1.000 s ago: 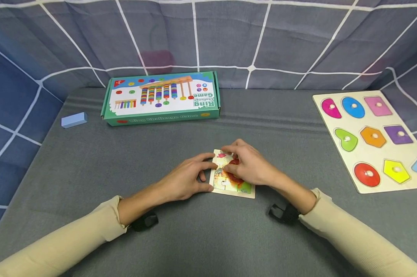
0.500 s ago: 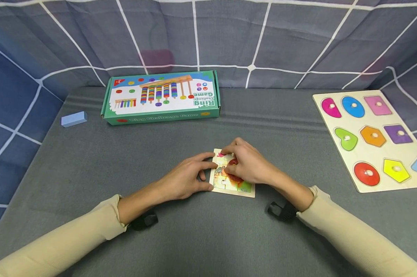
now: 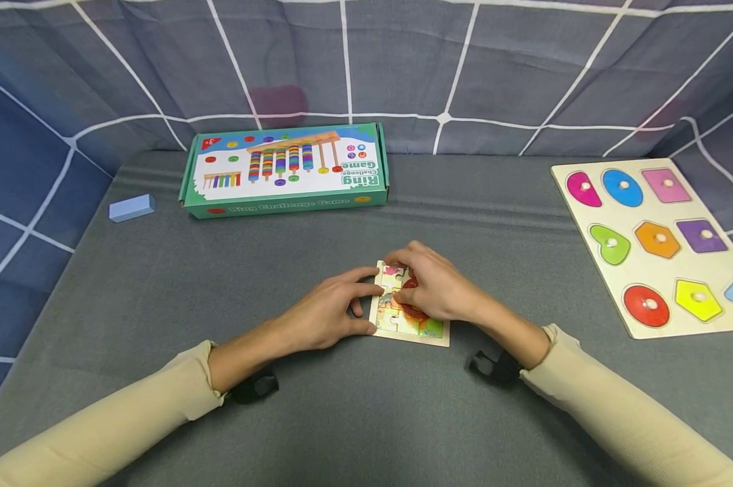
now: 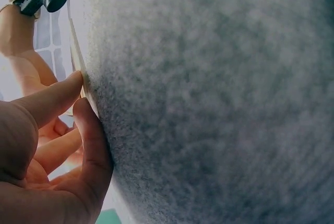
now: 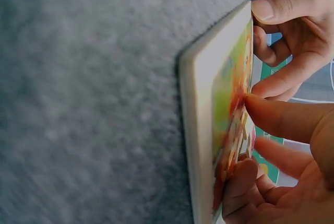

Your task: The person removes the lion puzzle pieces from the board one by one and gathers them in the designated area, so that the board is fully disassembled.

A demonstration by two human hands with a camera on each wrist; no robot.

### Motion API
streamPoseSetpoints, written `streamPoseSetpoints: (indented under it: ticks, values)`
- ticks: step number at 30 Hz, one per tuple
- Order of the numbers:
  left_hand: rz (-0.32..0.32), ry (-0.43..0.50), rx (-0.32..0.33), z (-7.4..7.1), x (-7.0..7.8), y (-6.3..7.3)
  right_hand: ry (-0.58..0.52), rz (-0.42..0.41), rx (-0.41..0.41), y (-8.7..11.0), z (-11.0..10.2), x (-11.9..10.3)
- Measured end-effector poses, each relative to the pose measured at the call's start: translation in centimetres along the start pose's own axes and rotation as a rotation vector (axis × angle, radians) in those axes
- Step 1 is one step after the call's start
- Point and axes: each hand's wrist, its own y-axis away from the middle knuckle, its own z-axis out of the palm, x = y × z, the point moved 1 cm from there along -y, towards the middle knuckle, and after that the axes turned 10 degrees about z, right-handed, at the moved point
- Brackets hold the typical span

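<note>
A small wooden jigsaw puzzle with a pale frame and an orange, red and green picture lies flat on the grey cloth. Along its left edge, my left hand rests with thumb and fingertips touching the frame. My right hand is over the upper right of the puzzle, hiding part of the picture. In the right wrist view, the right thumb touches the picture's surface, and bent fingers come down farther along. The left wrist view shows the left fingertips close at the board's thin edge.
A green Ring Challenge Game box lies at the back left, by the checked curtain. Left of the box is a blue block. A wooden shape board with colourful knobbed pieces lies at the right.
My right index finger has shifted slightly left along the puzzle's top edge, and more of the pink corner shows. The left hand keeps its place at the left edge.
</note>
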Motion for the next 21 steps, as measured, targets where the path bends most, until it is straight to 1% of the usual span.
streamPoseSetpoints:
  ticks: [4, 11, 14, 21]
  values:
    - [-0.011, 0.001, -0.008, -0.04, -0.01, 0.05, 0.036, -0.001, -0.033, -0.12, -0.25, -0.23]
    - [-0.016, -0.009, -0.015, -0.06, 0.06, -0.06, 0.077, -0.038, -0.041, -0.37, -0.74, -0.14]
    - [-0.011, -0.005, -0.010, -0.06, 0.06, -0.08, 0.087, -0.038, -0.053, -0.29, -0.86, -0.11]
    - [-0.007, 0.001, -0.003, -0.07, 0.09, -0.02, 0.090, -0.052, -0.017, -0.14, -0.89, -0.05]
